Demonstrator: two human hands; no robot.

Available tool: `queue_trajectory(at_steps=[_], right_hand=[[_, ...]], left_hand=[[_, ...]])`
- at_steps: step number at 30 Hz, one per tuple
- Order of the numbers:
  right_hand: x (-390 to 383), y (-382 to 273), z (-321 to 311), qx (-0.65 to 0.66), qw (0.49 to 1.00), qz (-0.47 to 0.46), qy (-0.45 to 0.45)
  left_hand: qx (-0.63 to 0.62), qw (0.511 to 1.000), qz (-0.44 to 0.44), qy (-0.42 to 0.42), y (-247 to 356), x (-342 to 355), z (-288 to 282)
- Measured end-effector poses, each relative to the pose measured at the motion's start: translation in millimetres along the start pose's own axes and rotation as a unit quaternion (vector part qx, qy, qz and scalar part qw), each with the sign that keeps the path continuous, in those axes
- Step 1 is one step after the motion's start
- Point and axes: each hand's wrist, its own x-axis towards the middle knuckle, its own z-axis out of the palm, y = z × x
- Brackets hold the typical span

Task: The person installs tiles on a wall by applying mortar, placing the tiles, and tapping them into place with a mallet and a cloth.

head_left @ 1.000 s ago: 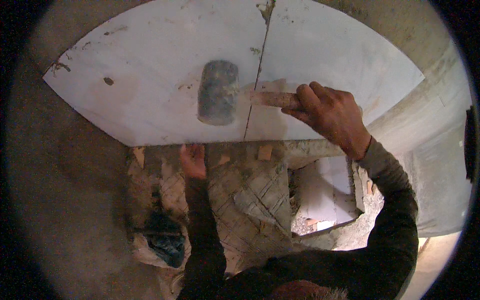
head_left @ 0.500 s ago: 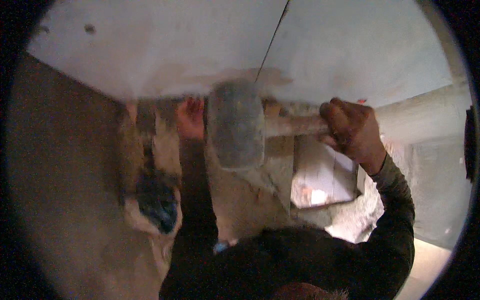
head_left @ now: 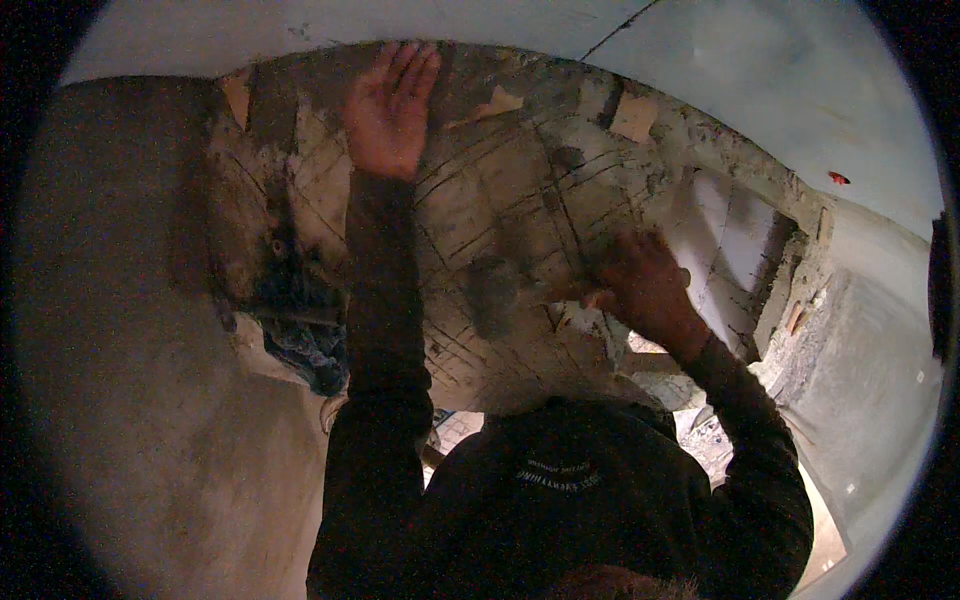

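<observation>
My left hand (head_left: pixel 393 115) reaches up with fingers stretched out and palm showing. Its fingertips are at the lower edge of a large pale grey panel (head_left: pixel 500 22); whether they press on it I cannot tell. Lower and to the right, my right hand (head_left: pixel 650 290) is closed round the handle of a mallet. The mallet's dark head (head_left: pixel 492 295) points left and looks dim and blurred, apart from the panel. Behind both hands lies a rough, brownish surface (head_left: pixel 480 190) scored with crossing dark lines.
A second pale panel (head_left: pixel 760 85) meets the first at a thin dark seam, with a small red piece (head_left: pixel 838 178) on it. At right is a recess (head_left: pixel 730 250) with a light face. Dark blue crumpled material (head_left: pixel 305 345) sits at lower left. A brownish wall (head_left: pixel 120 300) stands at left.
The mallet in my right hand has come away from the panel, down and further back. The panels now appear higher in view, baring more of the scored surface. My left hand shows higher.
</observation>
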Motion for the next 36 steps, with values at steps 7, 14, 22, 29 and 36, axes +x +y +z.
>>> queue_trajectory(at_steps=[7, 14, 22, 29, 36], right_hand=[[153.1, 35.4, -17.4, -0.028, 0.964, 0.057, 0.259], [202.1, 39.0, -8.1, -0.067, 0.965, 0.056, 0.249], [200.8, 42.3, -0.9, -0.128, 0.93, 0.028, 0.343], [184.2, 16.5, 4.5, 0.037, 0.946, 0.064, 0.315], [178.7, 15.5, 4.7, 0.121, 0.949, 0.073, 0.281]], left_hand=[[0.051, 0.998, 0.035, 0.01, -2.0, -3.2, 7.5], [0.02, 1.0, 0.023, -0.004, 3.0, -2.0, 1.8], [0.035, 0.998, 0.041, -0.015, 2.1, 0.9, -0.3], [0.013, 0.998, -0.007, -0.054, 4.2, 2.1, -7.7], [0.041, 0.998, 0.037, -0.036, -1.0, -1.3, 2.7]])
